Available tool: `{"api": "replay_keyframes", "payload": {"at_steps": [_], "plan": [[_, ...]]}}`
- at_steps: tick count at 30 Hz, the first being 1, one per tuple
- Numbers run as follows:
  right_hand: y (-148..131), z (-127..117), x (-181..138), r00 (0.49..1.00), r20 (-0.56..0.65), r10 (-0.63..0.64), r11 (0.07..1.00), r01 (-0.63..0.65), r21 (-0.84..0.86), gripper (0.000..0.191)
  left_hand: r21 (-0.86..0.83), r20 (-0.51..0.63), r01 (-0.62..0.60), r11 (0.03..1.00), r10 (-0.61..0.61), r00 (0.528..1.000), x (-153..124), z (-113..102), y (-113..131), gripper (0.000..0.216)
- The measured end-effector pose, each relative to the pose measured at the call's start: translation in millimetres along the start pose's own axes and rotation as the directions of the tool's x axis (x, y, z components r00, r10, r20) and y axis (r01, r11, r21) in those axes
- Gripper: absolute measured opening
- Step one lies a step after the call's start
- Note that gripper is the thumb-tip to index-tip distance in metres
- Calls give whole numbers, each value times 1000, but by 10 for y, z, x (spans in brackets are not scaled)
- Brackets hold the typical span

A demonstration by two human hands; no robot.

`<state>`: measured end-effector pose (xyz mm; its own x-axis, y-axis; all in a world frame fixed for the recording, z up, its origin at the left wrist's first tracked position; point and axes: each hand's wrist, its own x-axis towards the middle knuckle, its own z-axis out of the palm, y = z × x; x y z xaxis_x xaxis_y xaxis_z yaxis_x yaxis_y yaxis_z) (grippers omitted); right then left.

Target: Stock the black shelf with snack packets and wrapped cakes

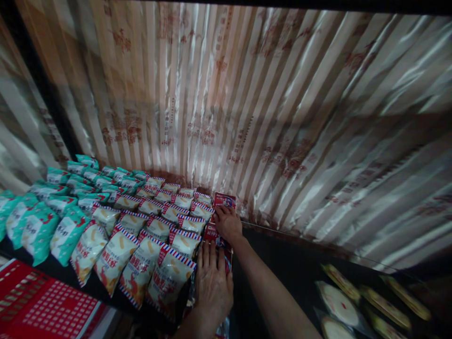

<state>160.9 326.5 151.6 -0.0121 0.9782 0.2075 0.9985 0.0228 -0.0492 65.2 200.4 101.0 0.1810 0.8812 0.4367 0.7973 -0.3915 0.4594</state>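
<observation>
A column of dark red snack packets (225,200) lies along the right end of the rows of bags. My left hand (213,285) rests palm down on the nearer packets, its fingers stretched out and partly covering them. Farther back, my right hand (229,223) lies over the same column with its fingers extended on a packet. Neither hand is gripping anything. Right beside the column, on its left, stand rows of white snack bags (171,278) with red and blue striped edges.
Teal snack bags (68,233) fill the left part of the black shelf (271,263). A red perforated basket (52,301) is at the lower left. Flat wrapped round items (339,303) and long yellowish packs (384,306) lie at the lower right. Printed, pleated plastic sheeting (226,94) hangs behind.
</observation>
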Motion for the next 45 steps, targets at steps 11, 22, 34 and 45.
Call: {"api": "replay_keyframes", "payload": {"at_steps": [11, 22, 34, 45], "plan": [[53, 33, 70, 1000, -2, -15, 1000, 15, 13, 41, 0, -58, -14, 1000, 14, 998, -16, 66, -12, 45], [66, 124, 110, 996, 90, -7, 1000, 5, 29, 45, 7, 0, 5, 1000, -5, 1000, -2, 67, -16, 48], [30, 143, 98, 992, 127, 23, 1000, -24, 9, 45, 59, -12, 2, 998, -1, 1000, 2, 88, -23, 49], [23, 192, 66, 991, 129, 33, 999, -32, -11, 47, 102, 61, -37, 994, 31, 998, -6, -10, -33, 50]]}}
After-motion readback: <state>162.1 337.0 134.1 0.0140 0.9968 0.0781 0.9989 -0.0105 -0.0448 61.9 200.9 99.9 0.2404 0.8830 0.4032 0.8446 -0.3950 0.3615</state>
